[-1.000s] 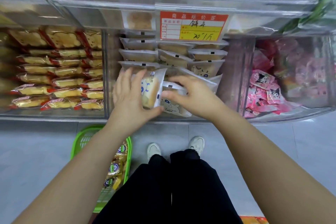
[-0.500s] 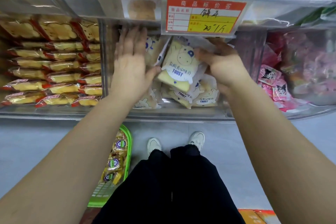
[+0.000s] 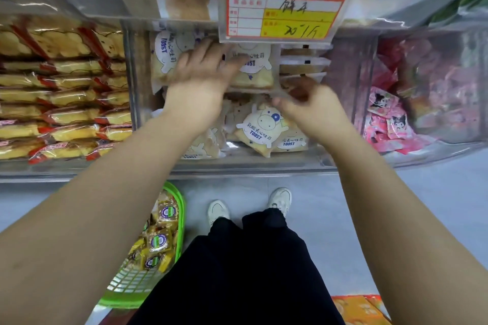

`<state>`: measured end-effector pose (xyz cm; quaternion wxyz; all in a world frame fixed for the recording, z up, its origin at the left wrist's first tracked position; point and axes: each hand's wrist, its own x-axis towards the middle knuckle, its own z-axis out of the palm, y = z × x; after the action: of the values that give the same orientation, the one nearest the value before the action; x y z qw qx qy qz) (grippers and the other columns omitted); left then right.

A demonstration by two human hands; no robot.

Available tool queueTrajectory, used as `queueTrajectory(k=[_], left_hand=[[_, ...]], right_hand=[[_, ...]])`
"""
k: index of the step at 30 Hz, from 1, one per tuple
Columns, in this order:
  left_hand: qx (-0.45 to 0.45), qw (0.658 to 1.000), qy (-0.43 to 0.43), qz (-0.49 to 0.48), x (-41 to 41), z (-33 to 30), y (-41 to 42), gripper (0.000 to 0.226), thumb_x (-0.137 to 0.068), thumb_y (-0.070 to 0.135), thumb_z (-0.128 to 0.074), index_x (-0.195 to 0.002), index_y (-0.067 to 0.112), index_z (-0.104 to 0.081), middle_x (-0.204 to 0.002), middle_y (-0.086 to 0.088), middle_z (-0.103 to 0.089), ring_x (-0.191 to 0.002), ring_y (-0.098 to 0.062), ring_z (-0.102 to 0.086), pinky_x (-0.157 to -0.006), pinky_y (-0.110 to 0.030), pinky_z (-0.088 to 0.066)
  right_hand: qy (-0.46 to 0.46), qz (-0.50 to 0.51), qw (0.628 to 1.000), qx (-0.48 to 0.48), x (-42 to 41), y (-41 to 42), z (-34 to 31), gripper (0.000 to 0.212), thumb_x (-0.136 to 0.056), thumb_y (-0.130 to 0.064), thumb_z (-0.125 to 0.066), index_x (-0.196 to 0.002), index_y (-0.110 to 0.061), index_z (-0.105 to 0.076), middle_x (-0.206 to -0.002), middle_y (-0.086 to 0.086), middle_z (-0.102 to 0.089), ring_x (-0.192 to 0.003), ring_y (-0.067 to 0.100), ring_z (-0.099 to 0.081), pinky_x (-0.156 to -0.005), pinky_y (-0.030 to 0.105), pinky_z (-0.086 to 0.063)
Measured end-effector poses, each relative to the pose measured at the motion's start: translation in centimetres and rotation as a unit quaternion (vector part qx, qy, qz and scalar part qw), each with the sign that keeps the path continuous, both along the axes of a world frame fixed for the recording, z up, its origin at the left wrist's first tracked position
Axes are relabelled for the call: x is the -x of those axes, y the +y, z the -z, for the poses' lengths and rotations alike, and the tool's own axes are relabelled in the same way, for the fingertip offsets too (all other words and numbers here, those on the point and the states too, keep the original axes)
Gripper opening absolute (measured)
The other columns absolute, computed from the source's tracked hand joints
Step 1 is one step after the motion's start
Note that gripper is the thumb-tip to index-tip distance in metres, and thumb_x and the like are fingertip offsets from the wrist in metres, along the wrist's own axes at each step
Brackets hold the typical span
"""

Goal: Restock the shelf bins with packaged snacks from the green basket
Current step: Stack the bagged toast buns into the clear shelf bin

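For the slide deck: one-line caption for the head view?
Both hands, left and right, arrange toast packs in the middle clear bin; green basket of snacks on the floor.

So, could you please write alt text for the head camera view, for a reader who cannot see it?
Seen from above, a person's left hand presses on toast packets in the middle clear shelf bin while the right hand pinches the edge of one. A green basket of yellow-wrapped snacks stands on the floor by their feet, and a red and yellow price tag hangs above.
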<state>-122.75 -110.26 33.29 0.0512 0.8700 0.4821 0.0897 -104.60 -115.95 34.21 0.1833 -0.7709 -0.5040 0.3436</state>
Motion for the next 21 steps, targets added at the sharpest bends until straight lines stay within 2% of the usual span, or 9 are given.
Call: queueTrajectory(k=[2,4,7,10,12,14,16,18,21], left_hand=[[0.009,1.0,-0.007,-0.022,-0.3,0.0,0.9,0.048,-0.084,0.008,-0.055,-0.131,0.017,-0.049,-0.134,-0.013,-0.049,-0.125,-0.033,-0.04,-0.094,-0.042,-0.028],[0.015,0.997,-0.055,-0.043,-0.3,0.0,1.1,0.038,-0.082,0.009,-0.061,-0.119,0.012,-0.056,-0.124,-0.014,-0.054,-0.115,-0.034,-0.046,-0.09,-0.038,-0.029],[0.02,0.989,-0.138,-0.056,-0.1,-0.2,0.3,0.014,-0.078,0.004,-0.064,-0.091,0.005,-0.062,-0.11,-0.015,-0.057,-0.104,-0.034,-0.051,-0.085,-0.035,-0.035],[0.027,0.987,-0.156,0.01,0.4,-0.1,-1.0,0.013,-0.078,-0.001,-0.058,-0.086,0.002,-0.068,-0.103,-0.015,-0.061,-0.102,-0.036,-0.053,-0.085,-0.042,-0.043],[0.042,0.988,-0.142,0.051,0.8,0.0,-1.6,0.022,-0.079,0.004,-0.055,-0.094,0.005,-0.07,-0.1,-0.013,-0.066,-0.1,-0.035,-0.056,-0.085,-0.046,-0.045],[0.065,0.991,-0.082,0.08,0.9,0.5,-2.2,0.029,-0.082,0.017,-0.057,-0.107,0.01,-0.067,-0.11,-0.009,-0.067,-0.106,-0.032,-0.055,-0.087,-0.045,-0.042],[0.063,0.994,0.003,0.085,0.8,1.2,-2.3,0.036,-0.084,0.028,-0.061,-0.117,0.015,-0.062,-0.119,-0.004,-0.063,-0.114,-0.028,-0.049,-0.089,-0.041,-0.034],[0.049,0.995,0.054,0.072,0.5,1.6,-2.2,0.039,-0.084,0.032,-0.061,-0.119,0.016,-0.061,-0.12,-0.004,-0.061,-0.116,-0.028,-0.046,-0.089,-0.041,-0.03],[0.027,0.996,0.07,0.056,0.0,2.0,-2.1,0.036,-0.082,0.03,-0.062,-0.113,0.014,-0.065,-0.112,-0.006,-0.062,-0.114,-0.03,-0.045,-0.087,-0.041,-0.029]], right_hand=[[-0.08,-0.083,0.993,0.028,-0.1,-1.8,0.9,0.044,-0.079,-0.028,-0.068,-0.119,-0.015,-0.058,-0.107,0.006,-0.06,-0.103,0.023,-0.052,-0.089,0.033,-0.042],[-0.098,-0.12,0.988,0.005,-0.2,-3.0,1.1,0.038,-0.079,-0.024,-0.069,-0.116,-0.019,-0.061,-0.108,0.006,-0.059,-0.108,0.026,-0.049,-0.093,0.039,-0.039],[-0.08,-0.198,0.976,-0.05,0.0,-3.9,0.9,0.027,-0.08,-0.021,-0.07,-0.107,-0.024,-0.067,-0.101,0.002,-0.062,-0.103,0.024,-0.05,-0.088,0.037,-0.037],[-0.114,-0.205,0.968,-0.093,1.4,-2.8,1.6,0.03,-0.083,-0.016,-0.065,-0.111,-0.024,-0.067,-0.102,0.005,-0.065,-0.1,0.027,-0.054,-0.084,0.034,-0.041],[-0.119,-0.174,0.971,-0.111,2.5,-1.4,2.1,0.033,-0.083,-0.012,-0.062,-0.115,-0.022,-0.065,-0.108,0.008,-0.065,-0.104,0.029,-0.056,-0.086,0.035,-0.044],[-0.099,-0.151,0.977,-0.116,3.1,-0.3,2.4,0.036,-0.082,-0.008,-0.063,-0.117,-0.016,-0.064,-0.117,0.009,-0.064,-0.11,0.027,-0.056,-0.091,0.03,-0.041],[-0.038,-0.116,0.986,-0.11,2.6,-0.1,2.4,0.036,-0.081,-0.01,-0.066,-0.116,-0.013,-0.063,-0.119,0.005,-0.065,-0.11,0.02,-0.058,-0.091,0.021,-0.038],[0.02,-0.053,0.993,-0.104,1.3,-0.7,1.6,0.032,-0.083,-0.012,-0.064,-0.115,-0.016,-0.064,-0.117,-0.001,-0.066,-0.107,0.013,-0.059,-0.088,0.015,-0.04],[-0.066,-0.04,0.991,-0.112,-1.1,-1.6,1.1,0.036,-0.086,0.001,-0.05,-0.117,-0.013,-0.063,-0.118,0.009,-0.063,-0.108,0.023,-0.056,-0.083,0.014,-0.036]])
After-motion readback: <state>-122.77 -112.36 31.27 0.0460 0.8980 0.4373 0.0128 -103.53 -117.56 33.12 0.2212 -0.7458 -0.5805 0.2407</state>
